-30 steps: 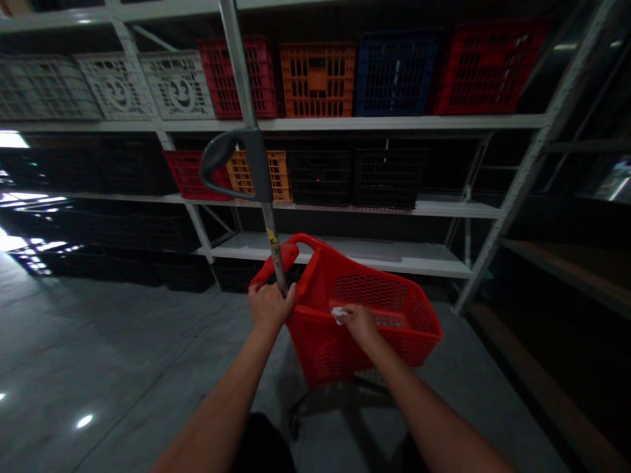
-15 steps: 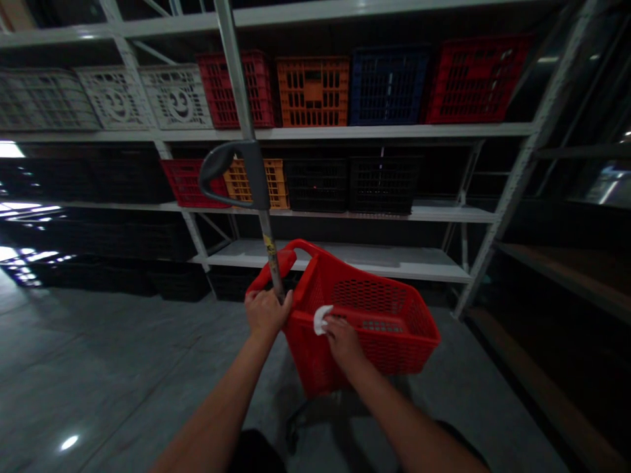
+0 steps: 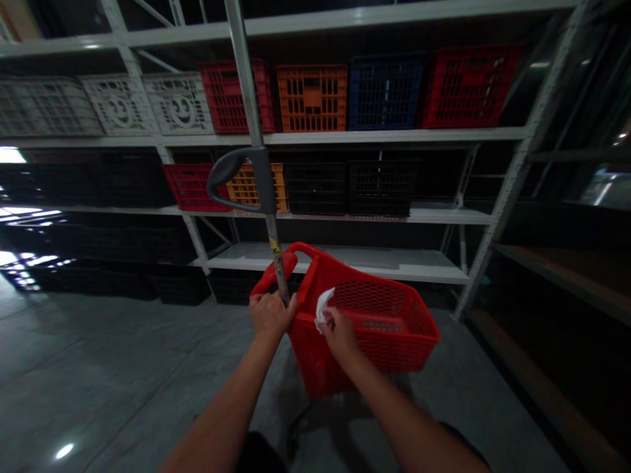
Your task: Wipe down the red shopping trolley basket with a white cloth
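Note:
A red plastic shopping cart (image 3: 374, 328) stands in front of me, its basket turned to the right. My left hand (image 3: 272, 315) is closed around the near end of its red handle (image 3: 269, 279). An upright metal pole (image 3: 251, 108) with a grey loop grip (image 3: 263, 180) rises beside that thumb; its lower end is hidden by the hand and cart. In the pinched fingers of my right hand (image 3: 340, 334) is a white wipe or tissue (image 3: 323, 307), sticking up at the cart's near side rim. The basket's mesh floor shows partly.
Behind the cart, a white metal rack (image 3: 394, 136) carries red, orange, blue, white and black crates, such as an orange crate (image 3: 312, 118). Another dark shelf unit (image 3: 566, 276) stands on the right. Grey concrete floor (image 3: 123, 374) extends to the left.
The white wipe has gone from bunched against the rim to raised and upright in my right fingers. My left hand keeps its hold on the handle. The view has shifted slightly.

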Available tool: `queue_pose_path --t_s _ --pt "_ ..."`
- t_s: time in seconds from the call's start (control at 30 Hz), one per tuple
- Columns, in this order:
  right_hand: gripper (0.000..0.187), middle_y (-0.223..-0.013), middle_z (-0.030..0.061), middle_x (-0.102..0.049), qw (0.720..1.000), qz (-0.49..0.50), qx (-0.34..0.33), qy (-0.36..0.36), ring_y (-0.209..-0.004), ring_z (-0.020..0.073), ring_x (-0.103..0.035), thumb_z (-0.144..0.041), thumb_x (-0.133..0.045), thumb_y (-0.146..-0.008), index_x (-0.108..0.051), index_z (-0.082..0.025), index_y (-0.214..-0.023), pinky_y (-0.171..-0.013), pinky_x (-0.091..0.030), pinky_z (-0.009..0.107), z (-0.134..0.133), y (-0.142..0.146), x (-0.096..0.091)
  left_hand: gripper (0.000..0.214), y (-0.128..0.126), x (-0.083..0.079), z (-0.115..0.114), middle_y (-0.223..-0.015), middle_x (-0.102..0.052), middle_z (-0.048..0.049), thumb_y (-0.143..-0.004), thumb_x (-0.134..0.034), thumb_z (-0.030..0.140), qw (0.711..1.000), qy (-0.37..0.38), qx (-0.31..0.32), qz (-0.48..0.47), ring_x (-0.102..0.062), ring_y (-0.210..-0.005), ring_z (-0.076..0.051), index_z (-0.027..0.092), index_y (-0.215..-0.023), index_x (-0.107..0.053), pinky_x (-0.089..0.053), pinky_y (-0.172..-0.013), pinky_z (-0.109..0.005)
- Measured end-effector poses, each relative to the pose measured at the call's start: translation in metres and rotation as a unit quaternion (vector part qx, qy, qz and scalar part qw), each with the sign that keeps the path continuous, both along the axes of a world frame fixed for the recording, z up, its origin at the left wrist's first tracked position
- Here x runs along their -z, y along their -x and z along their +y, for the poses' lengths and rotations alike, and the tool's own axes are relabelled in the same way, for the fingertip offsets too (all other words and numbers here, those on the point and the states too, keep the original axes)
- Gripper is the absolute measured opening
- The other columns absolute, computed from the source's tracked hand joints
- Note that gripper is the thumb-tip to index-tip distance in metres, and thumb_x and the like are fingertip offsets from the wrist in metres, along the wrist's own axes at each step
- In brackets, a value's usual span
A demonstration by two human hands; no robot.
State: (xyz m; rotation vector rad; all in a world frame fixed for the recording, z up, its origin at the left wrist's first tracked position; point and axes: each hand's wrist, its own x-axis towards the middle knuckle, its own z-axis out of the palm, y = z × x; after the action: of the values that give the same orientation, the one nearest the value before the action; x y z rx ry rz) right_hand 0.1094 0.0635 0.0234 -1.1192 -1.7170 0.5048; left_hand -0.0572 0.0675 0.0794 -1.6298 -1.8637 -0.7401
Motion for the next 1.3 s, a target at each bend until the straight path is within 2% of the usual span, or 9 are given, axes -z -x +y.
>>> queue_pose_path --t_s 0.23,0.47,0.57,0.73,0.87,0.97,1.1,1.2,1.3 --pt "0.034 -0.088 0.0074 -0.066 0.999 -0.019 -0.041 -0.014 -0.080 0.0172 -0.061 -0.021 -0.050 -0.079 -0.058 -0.015 -0.112 -0.076 -0.045 0.028 -0.004 -0.002 0.004 0.049 0.001 0.002 0.002 -0.067 -0.065 -0.0090 -0.079 -0.031 0.051 1.000 -0.011 -0.009 0.009 -0.059 -0.070 -0.022 0.015 -0.073 -0.064 -0.031 -0.081 -0.036" --pt "0.026 -0.082 0.0069 -0.064 0.998 -0.055 0.000 -0.039 -0.075 0.0156 -0.059 -0.015 -0.058 -0.074 -0.067 -0.017 -0.097 -0.074 -0.046 0.025 0.008 0.024 0.002 0.048 0.001 0.001 0.002 -0.064 -0.064 -0.0089 -0.079 -0.031 0.050 1.000 -0.025 0.002 0.012 -0.058 -0.067 -0.022 0.015 -0.071 -0.063 -0.031 -0.080 -0.037" --pt "0.023 -0.090 0.0071 -0.061 0.997 -0.047 -0.003 -0.066 -0.078 0.0139 -0.058 -0.009 -0.056 -0.072 -0.068 -0.016 -0.090 -0.074 -0.045 0.023 0.009 0.028 0.002 0.048 0.001 0.001 0.003 -0.063 -0.064 -0.0095 -0.079 -0.032 0.049 0.999 -0.030 0.003 0.011 -0.058 -0.067 -0.022 0.015 -0.071 -0.064 -0.031 -0.079 -0.037" --pt "0.027 -0.089 0.0064 -0.063 0.994 -0.073 -0.021 -0.072 -0.081 0.0139 -0.057 -0.002 -0.049 -0.071 -0.066 -0.016 -0.086 -0.077 -0.044 0.024 0.013 0.005 0.015 0.049 0.006 0.005 0.009 -0.064 -0.064 -0.0103 -0.078 -0.032 0.050 0.999 -0.027 0.000 0.019 -0.058 -0.068 -0.022 0.014 -0.071 -0.064 -0.031 -0.080 -0.036" --pt "0.020 -0.075 0.0042 -0.061 0.993 -0.098 0.037 -0.053 -0.072 0.0145 -0.055 -0.005 -0.045 -0.073 -0.062 -0.016 -0.079 -0.071 -0.043 0.025 0.012 -0.019 0.028 0.050 0.006 0.007 0.011 -0.065 -0.064 -0.0093 -0.078 -0.031 0.052 0.999 -0.028 -0.009 0.015 -0.058 -0.068 -0.022 0.015 -0.072 -0.064 -0.031 -0.080 -0.036" --pt "0.025 -0.082 0.0056 -0.061 0.992 -0.105 0.052 -0.044 -0.077 0.0159 -0.055 -0.006 -0.045 -0.073 -0.060 -0.015 -0.090 -0.073 -0.042 0.025 0.007 -0.023 0.025 0.050 0.006 0.007 0.011 -0.065 -0.064 -0.0090 -0.079 -0.031 0.052 0.999 -0.035 -0.011 0.019 -0.058 -0.069 -0.022 0.015 -0.074 -0.064 -0.030 -0.080 -0.037" --pt "0.034 -0.095 0.0081 -0.059 0.990 -0.126 0.005 -0.058 -0.087 0.0172 -0.054 -0.013 -0.051 -0.074 -0.059 -0.018 -0.107 -0.079 -0.041 0.026 0.004 -0.020 0.013 0.050 0.007 0.007 0.012 -0.065 -0.064 -0.0101 -0.079 -0.031 0.051 0.999 -0.028 -0.008 0.015 -0.057 -0.069 -0.023 0.014 -0.075 -0.064 -0.030 -0.079 -0.037" --pt "0.022 -0.083 0.0062 -0.060 0.991 -0.131 -0.005 -0.040 -0.077 0.0160 -0.055 -0.018 -0.056 -0.074 -0.067 -0.018 -0.093 -0.074 -0.043 0.025 0.008 -0.019 0.010 0.051 0.008 0.008 0.013 -0.066 -0.064 -0.0115 -0.078 -0.031 0.051 1.000 -0.021 -0.004 0.010 -0.057 -0.070 -0.024 0.013 -0.076 -0.065 -0.030 -0.079 -0.038" --pt "0.018 -0.078 0.0047 -0.061 0.992 -0.119 0.003 -0.034 -0.075 0.0144 -0.056 -0.009 -0.055 -0.073 -0.069 -0.018 -0.081 -0.072 -0.043 0.023 0.011 -0.013 0.007 0.052 0.008 0.008 0.014 -0.066 -0.064 -0.0116 -0.078 -0.031 0.051 1.000 -0.018 -0.004 0.005 -0.057 -0.069 -0.024 0.013 -0.075 -0.065 -0.030 -0.079 -0.038"
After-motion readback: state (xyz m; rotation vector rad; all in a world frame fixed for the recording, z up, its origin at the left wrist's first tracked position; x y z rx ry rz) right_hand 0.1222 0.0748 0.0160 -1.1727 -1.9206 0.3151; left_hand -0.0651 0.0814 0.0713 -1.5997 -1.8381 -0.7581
